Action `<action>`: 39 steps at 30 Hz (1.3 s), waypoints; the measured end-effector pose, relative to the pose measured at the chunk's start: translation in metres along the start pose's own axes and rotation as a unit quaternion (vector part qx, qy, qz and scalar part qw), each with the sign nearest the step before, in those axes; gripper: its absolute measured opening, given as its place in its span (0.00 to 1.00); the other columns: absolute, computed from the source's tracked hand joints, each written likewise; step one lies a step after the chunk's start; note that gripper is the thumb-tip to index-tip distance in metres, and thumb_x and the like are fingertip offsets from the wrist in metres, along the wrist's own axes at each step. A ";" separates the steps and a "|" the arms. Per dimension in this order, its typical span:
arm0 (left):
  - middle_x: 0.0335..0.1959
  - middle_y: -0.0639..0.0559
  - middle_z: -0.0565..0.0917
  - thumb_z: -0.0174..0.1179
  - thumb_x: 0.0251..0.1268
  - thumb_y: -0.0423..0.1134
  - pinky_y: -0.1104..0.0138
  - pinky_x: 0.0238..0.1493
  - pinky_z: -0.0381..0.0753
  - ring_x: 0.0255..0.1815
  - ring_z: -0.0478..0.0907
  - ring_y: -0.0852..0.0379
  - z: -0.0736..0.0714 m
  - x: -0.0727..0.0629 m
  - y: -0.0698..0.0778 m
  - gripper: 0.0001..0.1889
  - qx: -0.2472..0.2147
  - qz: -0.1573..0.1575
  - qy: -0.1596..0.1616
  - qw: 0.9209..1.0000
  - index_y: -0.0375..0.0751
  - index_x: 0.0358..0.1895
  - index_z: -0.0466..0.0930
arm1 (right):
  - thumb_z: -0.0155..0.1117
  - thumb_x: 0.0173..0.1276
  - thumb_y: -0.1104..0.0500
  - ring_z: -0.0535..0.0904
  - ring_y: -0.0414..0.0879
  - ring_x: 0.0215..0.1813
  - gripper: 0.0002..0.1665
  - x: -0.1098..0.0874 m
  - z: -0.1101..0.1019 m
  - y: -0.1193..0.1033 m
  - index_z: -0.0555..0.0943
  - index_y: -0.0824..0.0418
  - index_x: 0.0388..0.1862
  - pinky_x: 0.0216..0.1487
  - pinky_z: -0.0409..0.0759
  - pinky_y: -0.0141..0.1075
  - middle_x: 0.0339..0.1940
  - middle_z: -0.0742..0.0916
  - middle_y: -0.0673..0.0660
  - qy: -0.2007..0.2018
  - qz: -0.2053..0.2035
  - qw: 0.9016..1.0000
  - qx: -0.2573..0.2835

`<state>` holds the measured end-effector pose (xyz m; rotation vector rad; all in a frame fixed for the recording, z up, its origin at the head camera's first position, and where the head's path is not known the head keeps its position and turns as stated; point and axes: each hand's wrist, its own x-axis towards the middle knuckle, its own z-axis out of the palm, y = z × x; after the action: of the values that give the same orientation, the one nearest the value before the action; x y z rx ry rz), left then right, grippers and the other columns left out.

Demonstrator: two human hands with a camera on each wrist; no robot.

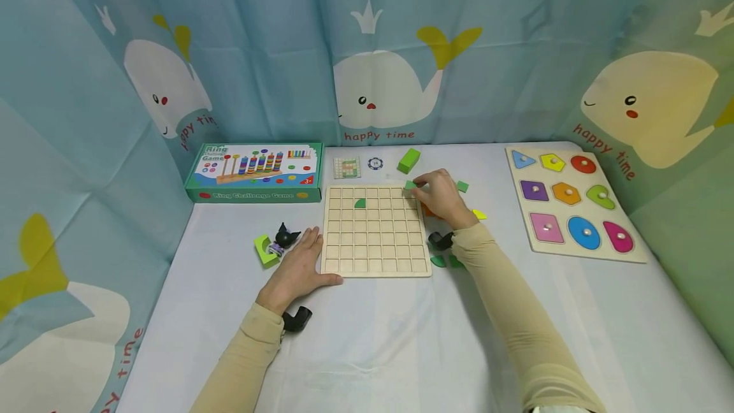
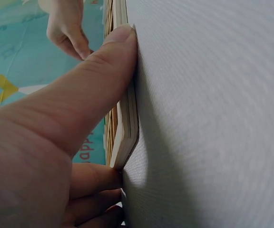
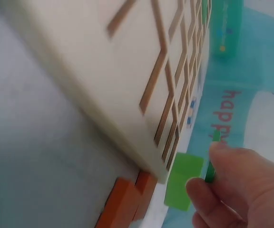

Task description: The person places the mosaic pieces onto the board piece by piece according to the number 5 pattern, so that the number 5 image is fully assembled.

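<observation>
From the head view, I have my left grip [image 1: 295, 276] spread at the near left corner of the grid board [image 1: 375, 231], fingers along its left side and thumb at its near edge. My right grip [image 1: 440, 196] pinches a small green tile [image 1: 410, 185] by the board's far right corner. One green quarter-round piece [image 1: 360, 203] sits in the board, second row from the far edge, third column from the left. Orange pieces [image 1: 429, 211] show partly beneath my right grip; a green square [image 1: 462, 187] and a yellow piece [image 1: 479, 215] lie just beyond it, and green rounded pieces [image 1: 438, 261] lie by the board's near right corner. Left of the board, a dark-headed figure [image 1: 283, 238] stands against a notched green block [image 1: 265, 252]. Past the far edge are a patterned card [image 1: 346, 167], a round token [image 1: 375, 163] and a plain green block [image 1: 409, 160] on the white tabletop [image 1: 367, 336].

In the left wrist view, my thumb [image 2: 94, 80] lies against the board's layered edge, the other fingers just round its corner.

In the right wrist view, my thumb and finger press the green tile between them, seen edge-on, in front of the plain green block.
</observation>
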<state>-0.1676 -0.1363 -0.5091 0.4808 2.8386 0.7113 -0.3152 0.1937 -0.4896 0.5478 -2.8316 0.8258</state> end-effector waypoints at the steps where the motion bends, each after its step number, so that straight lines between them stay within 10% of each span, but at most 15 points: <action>1: 0.76 0.33 0.52 0.71 0.50 0.62 0.52 0.73 0.49 0.77 0.44 0.40 0.000 0.000 0.000 0.57 0.000 0.000 0.000 1.000 0.25 0.72 0.57 | 0.70 0.65 0.60 0.74 0.61 0.53 0.16 0.000 0.001 -0.002 0.85 0.71 0.46 0.57 0.71 0.54 0.41 0.87 0.64 -0.003 0.000 1.000 0.001; 39: 0.76 0.33 0.52 0.71 0.50 0.62 0.53 0.73 0.47 0.77 0.43 0.40 0.000 0.001 -0.001 0.56 0.002 0.003 -0.004 1.000 0.26 0.73 0.56 | 0.70 0.65 0.58 0.75 0.53 0.48 0.14 0.009 0.032 -0.041 0.87 0.68 0.43 0.52 0.75 0.44 0.38 0.88 0.58 -0.073 -0.067 0.995 -0.002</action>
<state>-0.1683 -0.1365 -0.5098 0.4919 2.8324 0.7039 -0.3090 0.1419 -0.4942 0.8188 -2.8855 0.7868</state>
